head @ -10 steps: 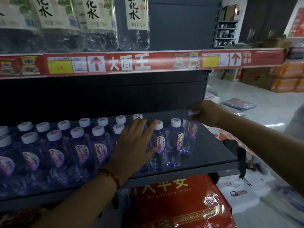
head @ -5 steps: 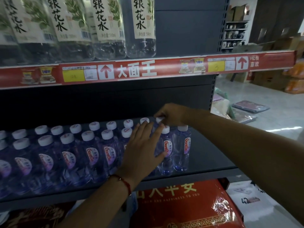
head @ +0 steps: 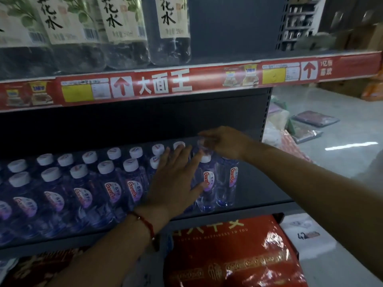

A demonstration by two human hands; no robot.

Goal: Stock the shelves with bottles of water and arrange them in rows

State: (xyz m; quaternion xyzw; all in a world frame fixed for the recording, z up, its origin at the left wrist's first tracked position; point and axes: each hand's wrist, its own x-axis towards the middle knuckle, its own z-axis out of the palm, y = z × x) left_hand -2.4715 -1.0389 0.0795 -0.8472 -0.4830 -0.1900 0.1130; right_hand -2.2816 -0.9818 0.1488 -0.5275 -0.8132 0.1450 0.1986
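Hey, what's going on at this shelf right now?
A person is stocking small purple-tinted water bottles on a dark shelf and lining them up in rows. The left hand lies flat, fingers straight, against the bottles near the right end of the rows. The right hand reaches over the back row and pinches the top of one bottle there. The right part of the shelf has no bottles yet. Larger bottles stand on the shelf above.

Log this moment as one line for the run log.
stage: aligning rows | left hand: flat against front-row water bottles | right hand: gripping back bottle top | shelf: right end unfilled
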